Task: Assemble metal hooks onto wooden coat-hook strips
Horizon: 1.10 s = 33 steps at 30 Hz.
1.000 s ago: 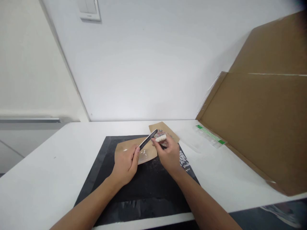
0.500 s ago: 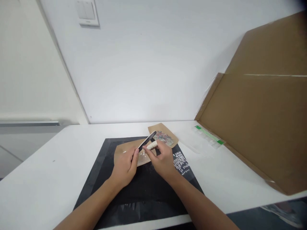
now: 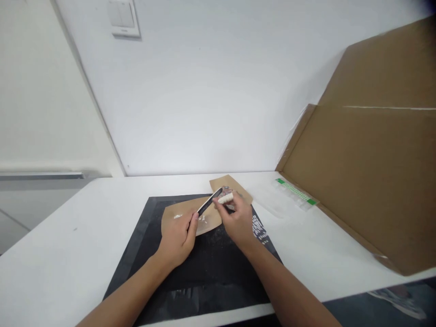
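Note:
My left hand is closed around the lower end of a slim black strip with a white edge, which slants up to the right. My right hand pinches thumb against index finger beside the strip's upper part. A ribbed white cover wraps that index finger. Whatever sits in the pinch is too small to make out. Below both hands lies a brown paper sheet, with small white bits on it. Under this sheet is a black mat.
Rows of small white pieces lie on the mat's right side. Behind my right hand is a brown packet with a clear window. A clear plastic sleeve with green bands lies farther right, beside a large upright cardboard sheet.
My right hand has moved a little right and up along the strip, now covering more of the packet's window. My left hand keeps its hold on the strip, nearly still.

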Each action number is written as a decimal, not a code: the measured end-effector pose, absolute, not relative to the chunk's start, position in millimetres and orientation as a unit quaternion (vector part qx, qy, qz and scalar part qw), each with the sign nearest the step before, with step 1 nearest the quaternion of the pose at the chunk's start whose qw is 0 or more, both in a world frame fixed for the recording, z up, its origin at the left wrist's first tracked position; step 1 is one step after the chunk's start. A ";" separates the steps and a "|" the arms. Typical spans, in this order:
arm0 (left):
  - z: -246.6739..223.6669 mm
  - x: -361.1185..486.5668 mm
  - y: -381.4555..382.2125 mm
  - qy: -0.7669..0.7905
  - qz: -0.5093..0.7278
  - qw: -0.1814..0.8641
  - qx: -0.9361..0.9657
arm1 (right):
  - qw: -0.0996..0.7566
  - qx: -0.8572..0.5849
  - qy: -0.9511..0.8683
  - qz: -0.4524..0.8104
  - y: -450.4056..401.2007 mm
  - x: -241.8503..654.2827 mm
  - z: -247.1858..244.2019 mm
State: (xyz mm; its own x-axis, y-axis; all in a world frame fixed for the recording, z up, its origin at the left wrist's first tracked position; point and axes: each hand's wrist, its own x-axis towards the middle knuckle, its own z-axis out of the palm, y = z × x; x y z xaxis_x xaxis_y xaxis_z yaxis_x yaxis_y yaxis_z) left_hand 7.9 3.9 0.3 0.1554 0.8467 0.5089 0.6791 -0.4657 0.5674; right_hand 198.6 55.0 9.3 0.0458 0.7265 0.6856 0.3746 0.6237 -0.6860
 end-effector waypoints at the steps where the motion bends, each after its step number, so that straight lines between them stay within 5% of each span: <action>1: 0.3 7.3 4.4 0.507 0.409 0.102 0.752 | 0.581 -0.392 -0.700 0.138 51.2 195.0 9.1; 6: -0.7 5.4 5.2 0.511 0.409 0.096 0.750 | 0.552 -0.348 -0.747 0.125 38.3 183.9 11.6; 16: 1.0 9.1 1.9 0.509 0.399 0.102 0.756 | 0.641 -0.433 -0.607 0.180 63.0 210.3 16.5; 26: -2.0 7.0 5.5 0.494 0.401 0.118 0.763 | 0.560 -0.353 -0.733 0.155 34.0 180.1 12.0; 33: 4.1 9.0 2.5 0.511 0.395 0.092 0.758 | 0.597 -0.433 -0.667 0.108 51.7 199.9 15.5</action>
State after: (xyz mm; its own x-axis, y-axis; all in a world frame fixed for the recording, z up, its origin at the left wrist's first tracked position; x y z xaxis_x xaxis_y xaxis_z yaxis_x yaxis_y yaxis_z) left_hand 9.0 2.5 4.1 0.1663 0.8469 0.5050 0.7013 -0.4616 0.5432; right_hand 199.9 51.7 15.5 0.0876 0.7058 0.7030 0.4482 0.6023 -0.6606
